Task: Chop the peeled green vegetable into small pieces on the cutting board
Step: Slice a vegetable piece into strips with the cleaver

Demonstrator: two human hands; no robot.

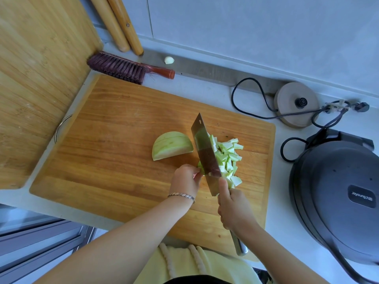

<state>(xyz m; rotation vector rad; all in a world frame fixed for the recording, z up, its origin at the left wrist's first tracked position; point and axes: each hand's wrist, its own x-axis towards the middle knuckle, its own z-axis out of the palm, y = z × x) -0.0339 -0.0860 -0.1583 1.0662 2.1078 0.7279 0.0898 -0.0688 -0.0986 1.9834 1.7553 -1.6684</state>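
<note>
A wide wooden cutting board (114, 144) lies on the white counter. On it rests a peeled pale-green vegetable half (171, 145), dome up, with faint cut lines. To its right is a heap of small green pieces (228, 158). A steel cleaver (206, 154) stands on edge between them, its handle in my right hand (233, 208). My left hand (185, 180) pinches a small green piece (201, 167) against the blade's left side; most of that piece is hidden.
A second bamboo board (41, 78) leans at the left. A brush (127, 67) and a garlic clove (169, 60) lie behind the board. A kettle base (296, 104) with cords and a dark electric cooker (336, 197) stand at the right.
</note>
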